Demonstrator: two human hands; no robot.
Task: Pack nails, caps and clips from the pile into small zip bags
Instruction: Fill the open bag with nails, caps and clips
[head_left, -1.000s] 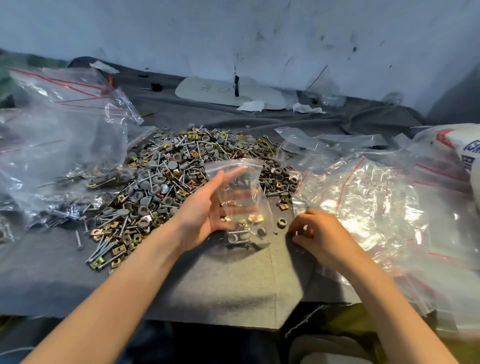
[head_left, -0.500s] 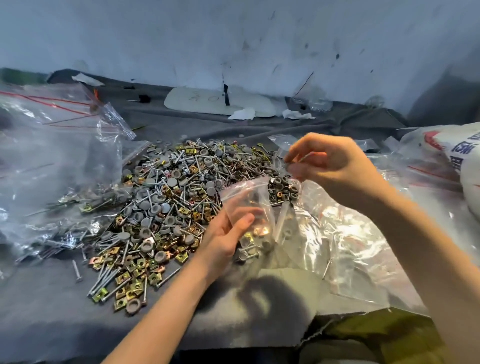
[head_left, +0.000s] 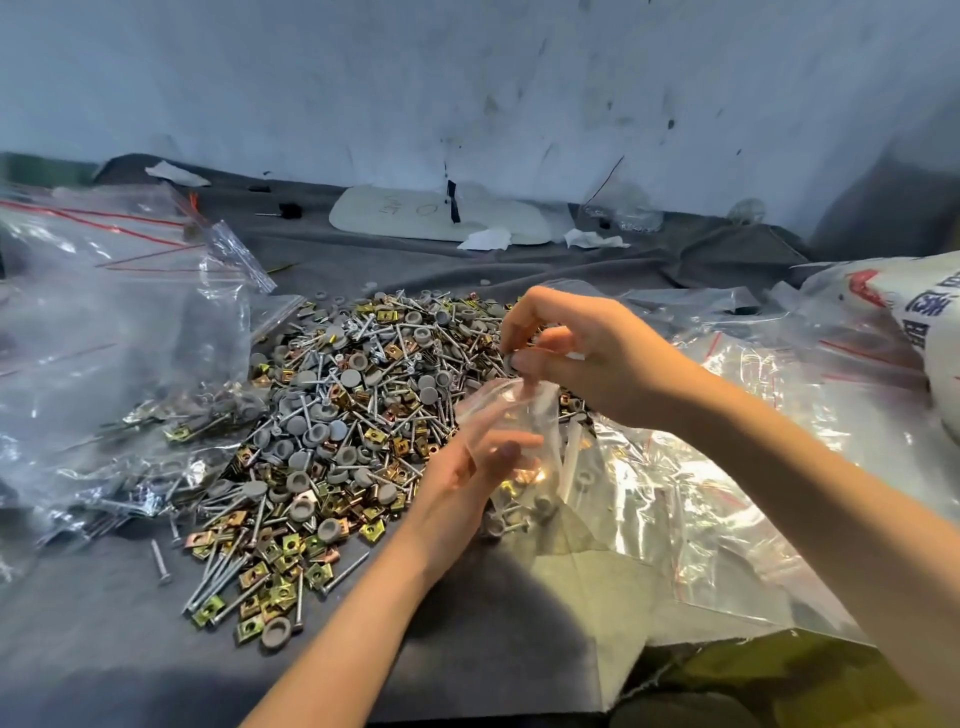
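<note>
In the middle of the frame, the left hand (head_left: 465, 470) holds a small bag (head_left: 493, 415) with a few pieces at its bottom. The right hand (head_left: 587, 353) is just above the bag's mouth and pinches a grey cap (head_left: 511, 361). The big pile (head_left: 353, 415) lies left of the bag on the grey cloth (head_left: 104, 649).

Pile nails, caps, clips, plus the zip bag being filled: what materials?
Nails: bright silver metal, likely steel. Caps: matte grey, plastic or rubber by look. Clips: folded sheet metal, yellow-gold plating. Zip bag: clear, glossy, crinkled plastic film.
</note>
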